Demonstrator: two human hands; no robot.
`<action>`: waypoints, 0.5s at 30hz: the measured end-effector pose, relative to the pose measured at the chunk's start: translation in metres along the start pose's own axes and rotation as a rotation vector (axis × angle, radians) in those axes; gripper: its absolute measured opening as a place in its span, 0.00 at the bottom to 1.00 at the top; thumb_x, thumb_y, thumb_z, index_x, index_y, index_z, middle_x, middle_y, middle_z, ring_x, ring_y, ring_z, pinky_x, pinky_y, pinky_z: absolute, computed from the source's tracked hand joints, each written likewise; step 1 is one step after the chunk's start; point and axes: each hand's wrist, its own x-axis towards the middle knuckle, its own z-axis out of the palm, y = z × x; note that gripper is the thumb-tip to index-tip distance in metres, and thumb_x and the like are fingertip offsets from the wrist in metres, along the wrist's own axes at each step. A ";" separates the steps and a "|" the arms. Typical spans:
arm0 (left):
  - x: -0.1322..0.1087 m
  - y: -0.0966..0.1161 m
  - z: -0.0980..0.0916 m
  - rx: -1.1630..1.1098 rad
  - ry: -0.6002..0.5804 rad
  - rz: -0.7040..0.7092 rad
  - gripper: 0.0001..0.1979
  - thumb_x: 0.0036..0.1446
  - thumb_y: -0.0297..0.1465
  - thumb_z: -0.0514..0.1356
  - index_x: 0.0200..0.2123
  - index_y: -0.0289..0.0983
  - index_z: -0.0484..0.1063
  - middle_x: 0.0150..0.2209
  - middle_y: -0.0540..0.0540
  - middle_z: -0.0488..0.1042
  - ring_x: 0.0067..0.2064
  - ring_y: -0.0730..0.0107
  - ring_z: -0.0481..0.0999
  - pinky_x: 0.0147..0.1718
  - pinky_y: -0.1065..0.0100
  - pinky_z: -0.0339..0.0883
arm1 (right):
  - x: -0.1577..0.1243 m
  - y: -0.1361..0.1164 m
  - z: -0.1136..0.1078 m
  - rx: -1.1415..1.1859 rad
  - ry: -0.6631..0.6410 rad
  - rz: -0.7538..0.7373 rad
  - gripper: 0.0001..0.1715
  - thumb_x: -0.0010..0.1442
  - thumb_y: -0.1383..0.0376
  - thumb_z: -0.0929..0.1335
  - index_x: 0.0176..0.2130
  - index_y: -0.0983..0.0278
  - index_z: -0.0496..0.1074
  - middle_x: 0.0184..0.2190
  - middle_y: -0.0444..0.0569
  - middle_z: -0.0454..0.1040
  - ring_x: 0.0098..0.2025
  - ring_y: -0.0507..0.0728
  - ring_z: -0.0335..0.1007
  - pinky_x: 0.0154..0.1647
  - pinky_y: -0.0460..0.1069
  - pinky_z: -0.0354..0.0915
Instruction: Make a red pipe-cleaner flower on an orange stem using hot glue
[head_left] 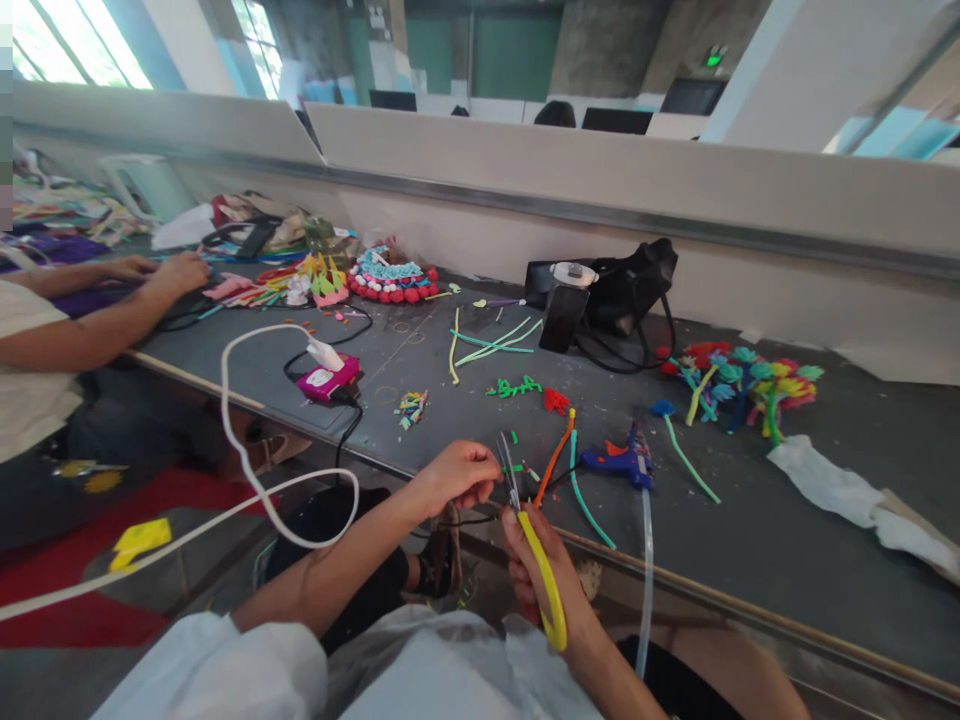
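Observation:
My right hand (541, 560) grips a pair of scissors with yellow handles (541, 572), blades pointing up toward the table edge. My left hand (459, 475) is pinched closed right beside the blades, holding something small I cannot make out. Just beyond the blades lie an orange pipe cleaner (555, 458), a teal one (586, 495) and a blue glue gun (622, 458) with a clear glue stick (646, 570) hanging over the edge.
The grey table (787, 540) carries pipe-cleaner flowers (739, 385), a black bag (626, 290), a phone (562, 315), a pink charger (328, 378) with white cable (240, 440) and white cloth (825, 480). Another person's arms (112, 300) work at the left end.

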 end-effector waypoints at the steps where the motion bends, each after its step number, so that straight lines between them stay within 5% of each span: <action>1: 0.000 0.000 0.000 0.000 0.002 0.001 0.07 0.46 0.33 0.57 0.26 0.35 0.69 0.15 0.54 0.68 0.13 0.80 0.59 0.13 0.76 0.50 | 0.001 0.001 0.000 0.020 0.001 0.001 0.32 0.47 0.38 0.70 0.38 0.58 0.61 0.19 0.32 0.53 0.15 0.42 0.42 0.12 0.37 0.42; 15: -0.001 0.000 0.001 -0.089 0.026 0.023 0.12 0.48 0.38 0.60 0.28 0.34 0.71 0.17 0.54 0.67 0.15 0.81 0.59 0.14 0.75 0.49 | 0.003 0.003 -0.002 -0.008 0.044 -0.055 0.30 0.49 0.40 0.70 0.37 0.60 0.62 0.18 0.32 0.52 0.14 0.42 0.43 0.11 0.37 0.42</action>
